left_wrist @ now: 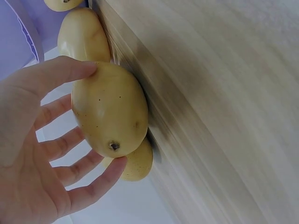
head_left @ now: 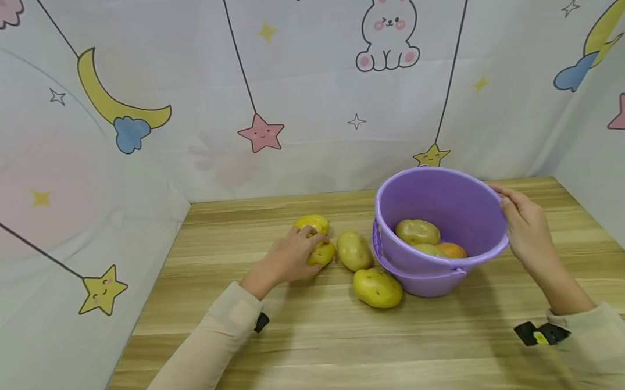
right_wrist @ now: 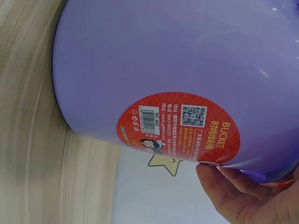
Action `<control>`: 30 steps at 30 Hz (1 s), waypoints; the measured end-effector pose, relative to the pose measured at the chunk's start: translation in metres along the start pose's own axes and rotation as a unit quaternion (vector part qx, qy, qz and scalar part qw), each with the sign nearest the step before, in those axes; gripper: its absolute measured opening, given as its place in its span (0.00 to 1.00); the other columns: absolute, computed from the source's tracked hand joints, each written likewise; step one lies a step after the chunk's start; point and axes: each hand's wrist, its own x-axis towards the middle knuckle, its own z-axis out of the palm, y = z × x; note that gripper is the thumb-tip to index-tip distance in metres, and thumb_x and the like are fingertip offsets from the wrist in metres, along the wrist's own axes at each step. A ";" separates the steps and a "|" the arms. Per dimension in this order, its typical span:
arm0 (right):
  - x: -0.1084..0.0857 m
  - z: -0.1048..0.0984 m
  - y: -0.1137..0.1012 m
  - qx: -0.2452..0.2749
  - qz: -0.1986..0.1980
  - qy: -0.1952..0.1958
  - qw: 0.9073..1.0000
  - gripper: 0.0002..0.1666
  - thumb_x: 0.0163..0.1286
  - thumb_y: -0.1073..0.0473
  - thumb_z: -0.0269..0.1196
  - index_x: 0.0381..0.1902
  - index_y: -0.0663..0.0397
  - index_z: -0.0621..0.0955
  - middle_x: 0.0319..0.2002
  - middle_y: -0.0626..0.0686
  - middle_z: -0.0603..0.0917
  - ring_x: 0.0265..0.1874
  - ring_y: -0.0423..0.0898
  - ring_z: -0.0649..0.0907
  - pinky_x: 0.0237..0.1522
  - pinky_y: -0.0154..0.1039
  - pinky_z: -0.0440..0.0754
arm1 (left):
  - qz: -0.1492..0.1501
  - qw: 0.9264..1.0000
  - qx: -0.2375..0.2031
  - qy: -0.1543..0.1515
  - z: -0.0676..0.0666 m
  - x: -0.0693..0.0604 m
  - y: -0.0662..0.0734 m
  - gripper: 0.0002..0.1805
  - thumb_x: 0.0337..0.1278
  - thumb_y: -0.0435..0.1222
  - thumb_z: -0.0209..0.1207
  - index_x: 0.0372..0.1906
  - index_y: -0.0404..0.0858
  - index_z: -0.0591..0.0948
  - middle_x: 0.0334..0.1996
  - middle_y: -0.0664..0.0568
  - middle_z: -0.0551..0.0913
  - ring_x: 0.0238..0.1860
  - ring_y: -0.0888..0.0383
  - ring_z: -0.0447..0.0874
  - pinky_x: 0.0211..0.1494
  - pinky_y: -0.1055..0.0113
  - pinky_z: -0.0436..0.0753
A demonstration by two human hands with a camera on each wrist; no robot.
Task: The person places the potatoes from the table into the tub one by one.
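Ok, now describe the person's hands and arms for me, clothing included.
The left hand and right hand are ungloved. The left sleeve and right sleeve are plain cream, reaching the wrists. A small black piece shows by the left cuff; a larger black piece with a yellow mark by the right.

Purple bucket [right_wrist: 140, 56]: red sticker [right_wrist: 172, 128] bore "BUCKET" in yellow, Chinese characters alongside, QR code [right_wrist: 193, 116], barcode [right_wrist: 149, 121] headed "NO.", phone number beginning "0663", "MADE IN CHINA", triangular sign [right_wrist: 134, 112]; remaining fine print was too small.
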 end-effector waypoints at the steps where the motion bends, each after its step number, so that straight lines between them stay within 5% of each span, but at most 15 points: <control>1: 0.000 0.000 0.000 -0.001 0.000 0.000 1.000 0.25 0.81 0.60 0.43 0.65 0.73 0.72 0.52 0.62 0.78 0.37 0.28 0.78 0.36 0.19 0.75 | 0.000 1.000 -0.001 -0.001 0.000 0.000 0.000 0.28 0.60 0.47 0.67 0.65 0.50 0.76 0.59 0.47 0.74 0.56 0.46 0.74 0.38 0.49 0.84; 19: 0.000 -0.002 -0.001 0.013 0.004 0.000 1.000 0.25 0.81 0.60 0.43 0.65 0.72 0.72 0.45 0.42 0.79 0.35 0.29 0.79 0.35 0.21 0.76 | 0.003 0.999 -0.029 -0.016 -0.004 0.000 -0.001 0.30 0.57 0.47 0.69 0.65 0.49 0.76 0.58 0.45 0.74 0.51 0.45 0.79 0.38 0.51 0.84; 30: 0.000 -0.001 -0.002 0.000 0.007 -0.003 1.000 0.25 0.81 0.60 0.42 0.65 0.72 0.72 0.53 0.64 0.77 0.37 0.29 0.77 0.36 0.20 0.75 | 0.009 0.998 -0.056 -0.029 -0.001 0.000 -0.003 0.30 0.58 0.48 0.69 0.65 0.47 0.76 0.54 0.42 0.78 0.46 0.48 0.82 0.45 0.52 0.83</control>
